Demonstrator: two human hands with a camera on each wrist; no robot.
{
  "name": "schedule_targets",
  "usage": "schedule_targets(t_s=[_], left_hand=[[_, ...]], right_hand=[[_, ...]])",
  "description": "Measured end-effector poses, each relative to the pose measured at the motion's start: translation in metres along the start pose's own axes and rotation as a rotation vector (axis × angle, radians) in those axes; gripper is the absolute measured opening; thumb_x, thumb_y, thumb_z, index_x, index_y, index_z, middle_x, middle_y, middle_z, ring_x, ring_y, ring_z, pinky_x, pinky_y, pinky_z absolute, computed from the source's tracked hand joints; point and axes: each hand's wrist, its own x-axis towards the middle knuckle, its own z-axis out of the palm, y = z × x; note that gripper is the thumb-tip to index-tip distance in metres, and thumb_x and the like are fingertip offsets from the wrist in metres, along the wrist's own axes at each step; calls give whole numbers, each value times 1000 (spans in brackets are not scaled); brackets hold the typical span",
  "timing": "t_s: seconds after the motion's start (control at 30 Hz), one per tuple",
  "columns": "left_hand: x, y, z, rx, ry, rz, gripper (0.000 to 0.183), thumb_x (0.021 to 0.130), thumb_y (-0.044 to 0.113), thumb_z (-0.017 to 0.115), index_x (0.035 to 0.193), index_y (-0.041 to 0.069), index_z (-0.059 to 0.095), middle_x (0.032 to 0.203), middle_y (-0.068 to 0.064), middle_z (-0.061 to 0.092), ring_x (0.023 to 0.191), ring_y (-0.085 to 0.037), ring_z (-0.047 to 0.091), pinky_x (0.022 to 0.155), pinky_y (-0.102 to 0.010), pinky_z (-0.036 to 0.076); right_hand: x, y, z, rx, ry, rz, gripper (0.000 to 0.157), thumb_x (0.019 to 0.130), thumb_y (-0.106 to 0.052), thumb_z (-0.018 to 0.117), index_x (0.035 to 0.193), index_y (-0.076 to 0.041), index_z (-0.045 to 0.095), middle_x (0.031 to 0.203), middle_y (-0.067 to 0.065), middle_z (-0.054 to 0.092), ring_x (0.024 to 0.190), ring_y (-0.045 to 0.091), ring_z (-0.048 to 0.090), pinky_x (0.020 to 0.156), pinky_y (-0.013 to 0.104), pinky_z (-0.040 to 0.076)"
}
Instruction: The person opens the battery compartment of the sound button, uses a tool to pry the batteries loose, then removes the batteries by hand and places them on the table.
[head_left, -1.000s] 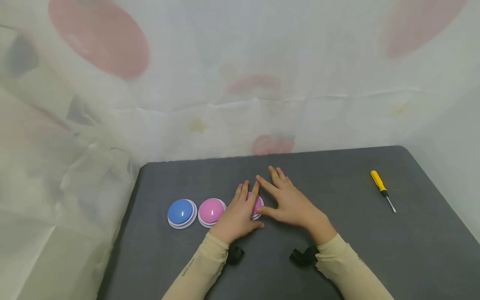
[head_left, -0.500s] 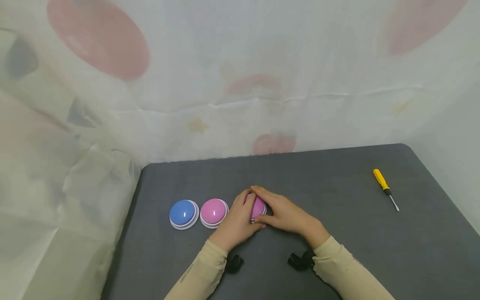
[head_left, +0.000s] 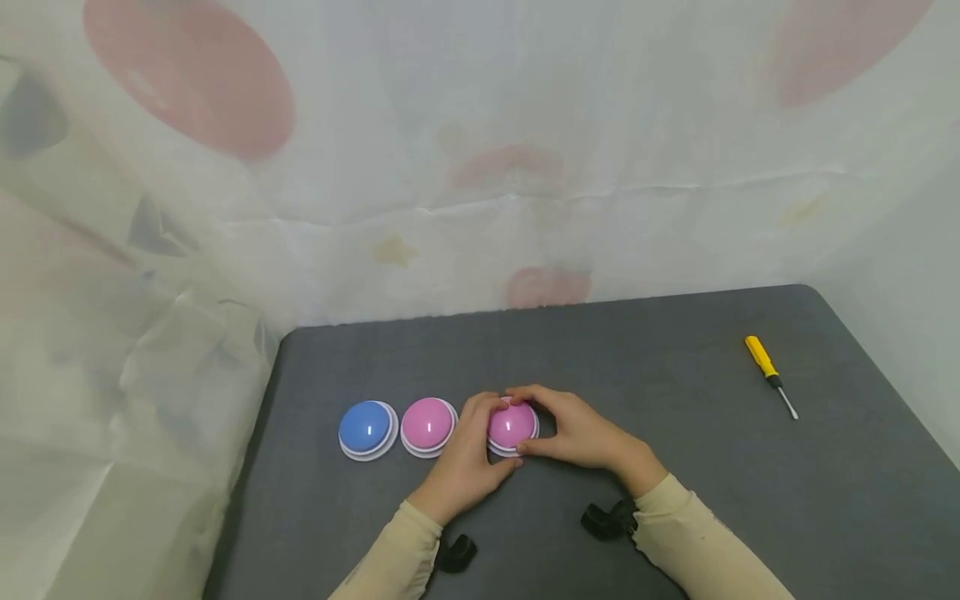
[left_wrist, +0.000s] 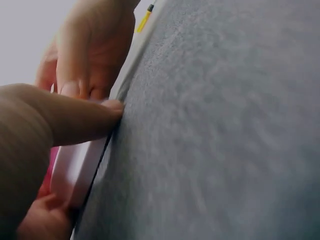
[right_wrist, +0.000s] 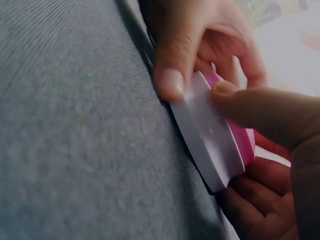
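A round pink push button (head_left: 511, 426) with a white base sits on the grey table between both hands. The left hand (head_left: 467, 454) holds its left side, fingers curled behind and thumb at the near rim. From the right, the right hand (head_left: 583, 432) grips it, index finger at the far edge and thumb at the near edge. In the right wrist view both thumbs touch the white base (right_wrist: 205, 130). To the left lie a second pink push button (head_left: 427, 423) and a blue push button (head_left: 365, 427), each domed on a white base.
A screwdriver (head_left: 762, 358) with a yellow handle lies at the right of the table (head_left: 660, 358). Printed white sheeting (head_left: 480, 125) hangs behind the table, and more sheeting (head_left: 150, 400) hangs at its left side.
The spread fingers of both hands have curled in around the right-hand pink push button. That push button has shifted slightly nearer, and more of its dome shows between the hands.
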Motion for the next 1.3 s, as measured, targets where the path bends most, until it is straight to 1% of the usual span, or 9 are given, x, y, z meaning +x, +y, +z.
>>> schedule_targets(t_s=[0.17, 0.33, 0.57, 0.67, 0.77, 0.9, 1.0, 1.17, 1.3], left_hand=[[-6, -4, 0, -23, -30, 68, 83, 80, 16, 101, 149, 10, 55, 157, -16, 51, 146, -28, 52, 120, -49, 44], [-5, -8, 0, -68, -47, 124, 83, 81, 22, 101, 152, 14, 58, 157, -9, 54, 146, -23, 53, 121, -43, 44], [-2, -14, 0, -119, -36, 131, 80, 83, 32, 99, 150, 14, 60, 156, -1, 59, 146, -21, 55, 122, -41, 43], [-1, -16, 0, -113, -30, 155, 78, 86, 32, 97, 152, 13, 59, 154, -2, 61, 144, -21, 57, 121, -41, 45], [-1, -16, -1, -126, -25, 183, 74, 91, 29, 93, 154, 8, 58, 151, -7, 64, 140, -24, 61, 117, -41, 49], [-1, -15, -2, -145, 7, 170, 68, 98, 29, 84, 154, 1, 58, 150, -15, 65, 136, -27, 64, 109, -38, 55], [-2, -15, -3, -130, 47, 163, 65, 103, 35, 76, 154, -2, 59, 148, -18, 66, 130, -27, 68, 103, -39, 59], [-1, -18, -4, -84, 107, 211, 65, 107, 42, 65, 154, -3, 59, 142, -18, 70, 123, -28, 72, 101, -44, 60], [0, -30, 4, -65, 156, 229, 57, 110, 35, 64, 155, -1, 59, 140, -14, 72, 122, -26, 74, 102, -39, 59]], right_hand=[[-15, 2, -2, 17, 26, -14, 57, 95, -30, 90, 146, -23, 66, 156, 1, 61, 143, 21, 57, 116, 47, 49], [-26, 4, -3, 24, 89, -33, 53, 93, -29, 91, 141, -21, 70, 152, 3, 65, 141, 26, 60, 116, 43, 49], [-28, 5, -4, 59, 174, -14, 54, 91, -22, 93, 141, -20, 74, 152, 5, 65, 143, 28, 58, 117, 38, 47], [-26, 6, -3, 64, 226, -80, 52, 88, -12, 94, 137, -14, 75, 144, 8, 69, 136, 29, 62, 115, 33, 48], [-23, 7, -2, 83, 274, -163, 52, 81, 2, 94, 129, -7, 76, 134, 15, 72, 127, 32, 66, 109, 30, 51], [-22, 3, -2, 93, 276, -198, 62, 74, 8, 96, 129, -2, 72, 133, 22, 69, 124, 31, 65, 102, 38, 55], [-21, 1, -3, 101, 248, -178, 60, 78, 4, 96, 131, -6, 68, 139, 21, 67, 129, 28, 64, 103, 43, 56], [-21, 0, -3, 148, 255, -169, 40, 92, 6, 84, 123, -13, 67, 142, 17, 68, 129, 30, 67, 104, 37, 58], [-20, 0, -4, 149, 293, -161, 37, 94, 5, 82, 122, -16, 72, 139, 12, 71, 124, 25, 69, 94, 33, 62]])
